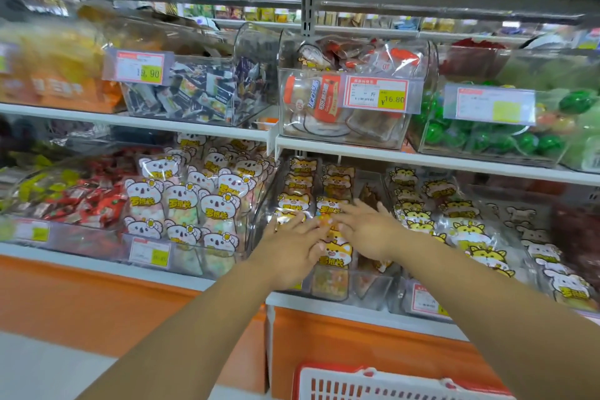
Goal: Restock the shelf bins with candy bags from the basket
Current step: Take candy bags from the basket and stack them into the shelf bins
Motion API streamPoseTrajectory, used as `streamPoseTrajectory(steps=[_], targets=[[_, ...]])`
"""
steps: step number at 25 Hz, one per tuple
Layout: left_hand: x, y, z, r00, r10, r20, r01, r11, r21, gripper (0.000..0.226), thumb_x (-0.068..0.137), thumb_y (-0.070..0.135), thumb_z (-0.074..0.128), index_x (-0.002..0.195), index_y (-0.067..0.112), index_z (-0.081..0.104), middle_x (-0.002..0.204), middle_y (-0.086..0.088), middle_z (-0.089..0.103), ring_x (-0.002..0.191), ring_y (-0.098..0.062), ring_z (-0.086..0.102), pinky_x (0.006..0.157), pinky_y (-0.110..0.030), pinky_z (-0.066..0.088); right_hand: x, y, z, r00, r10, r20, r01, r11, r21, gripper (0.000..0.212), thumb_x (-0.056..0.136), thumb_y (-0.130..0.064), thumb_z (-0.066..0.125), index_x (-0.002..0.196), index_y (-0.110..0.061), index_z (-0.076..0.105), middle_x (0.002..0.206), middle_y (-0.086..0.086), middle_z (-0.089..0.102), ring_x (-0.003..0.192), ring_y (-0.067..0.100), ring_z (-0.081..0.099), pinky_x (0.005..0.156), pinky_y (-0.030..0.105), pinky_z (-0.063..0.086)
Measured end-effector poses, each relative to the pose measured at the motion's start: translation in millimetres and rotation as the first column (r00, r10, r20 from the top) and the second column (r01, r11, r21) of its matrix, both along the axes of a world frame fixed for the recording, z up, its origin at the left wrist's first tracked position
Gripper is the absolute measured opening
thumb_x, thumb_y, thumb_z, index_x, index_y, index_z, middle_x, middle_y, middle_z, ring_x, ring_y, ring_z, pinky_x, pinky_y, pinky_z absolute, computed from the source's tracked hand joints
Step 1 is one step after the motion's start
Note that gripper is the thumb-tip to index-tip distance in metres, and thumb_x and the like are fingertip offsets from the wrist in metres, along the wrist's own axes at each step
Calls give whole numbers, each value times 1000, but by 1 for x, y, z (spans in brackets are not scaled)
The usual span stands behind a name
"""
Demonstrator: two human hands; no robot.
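Since both hands are down in the bin with nothing pinched in them, I read this as the seating step: a bag is in and needs settling into its row. At the left end of the lower shelf (pixel 97 265), the koala bags (pixel 181 201) stand upright in tidy overlapping files, and that is the look I would match. Just right of them, past a curved clear side wall, my left hand (pixel 290 247) lies on the bags in the middle clear bin (pixel 370 289), with its fingers spread and nearly straight. It is pressing rather than gripping, and I see nothing wrapped inside it. Between the two hands, near the bin's front edge, sits the fox-face candy bag (pixel 336 252), face up and leaning on the row behind. My right hand (pixel 370 230) mirrors the left on the other side, palm down and fingers fanned over the bags, also closed round nothing. I would push with flat fingers from both sides together, so the bag slides back evenly with its printed header facing the aisle. I would go gently, since the film looks slippery and the front bag could tip over the low front wall. Further right, the yellow cat bags (pixel 418 214) fill the neighbouring bin, so the fox bag must not stray across that divider. The basket (pixel 341 383) sits below the shelf's front edge, at the bottom of my view, and I cannot see what is in it.
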State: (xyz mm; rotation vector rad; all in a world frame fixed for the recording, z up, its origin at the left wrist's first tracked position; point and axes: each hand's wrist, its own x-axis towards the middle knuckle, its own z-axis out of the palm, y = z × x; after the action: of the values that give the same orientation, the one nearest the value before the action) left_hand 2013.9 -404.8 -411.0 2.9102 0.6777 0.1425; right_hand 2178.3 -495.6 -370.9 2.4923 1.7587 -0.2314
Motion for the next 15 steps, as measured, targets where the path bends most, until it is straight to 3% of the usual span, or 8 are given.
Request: streamPoseTrajectory(steps=[6, 9, 13, 15], targets=[[3, 4, -2, 1000, 19, 12, -19, 1000, 12, 45, 106, 39, 20, 150, 38, 27, 160, 14, 22, 150, -15, 4, 118, -57, -2, -4, -4, -5, 1000, 2, -15, -2, 1000, -26, 51, 105, -41, 10, 153, -29, 18, 161, -9, 13, 150, 16, -2, 118, 53, -7], [3, 6, 3, 999, 5, 36, -5, 1000, -5, 44, 106, 35, 23, 149, 36, 29, 157, 11, 31, 150, -17, 8, 120, -52, 3, -3, -8, -7, 997, 3, -72, -2, 1000, 12, 51, 105, -42, 12, 154, -30, 16, 161, -5, 14, 150, 16, -1, 119, 50, -7], [-22, 0, 25, 954, 13, 300, 23, 993, -118, 43, 105, 27, 36, 148, 29, 39, 152, 4, 41, 143, -15, 28, 114, -31, 24, -4, -8, -7, 991, -32, -131, 38, 998, 43, 51, 105, -42, 15, 153, -28, 18, 161, 2, 17, 150, 18, 3, 120, 47, -3], [-50, 0, 38, 879, 96, 467, -54, 993, -102, 40, 103, 23, 43, 143, 29, 47, 144, 7, 49, 130, -14, 44, 107, -28, 34, -13, -2, 4, 979, -23, -203, 61, 981, 184, 49, 105, -39, 19, 153, -26, 22, 160, 3, 22, 149, 19, 11, 121, 43, 5]])
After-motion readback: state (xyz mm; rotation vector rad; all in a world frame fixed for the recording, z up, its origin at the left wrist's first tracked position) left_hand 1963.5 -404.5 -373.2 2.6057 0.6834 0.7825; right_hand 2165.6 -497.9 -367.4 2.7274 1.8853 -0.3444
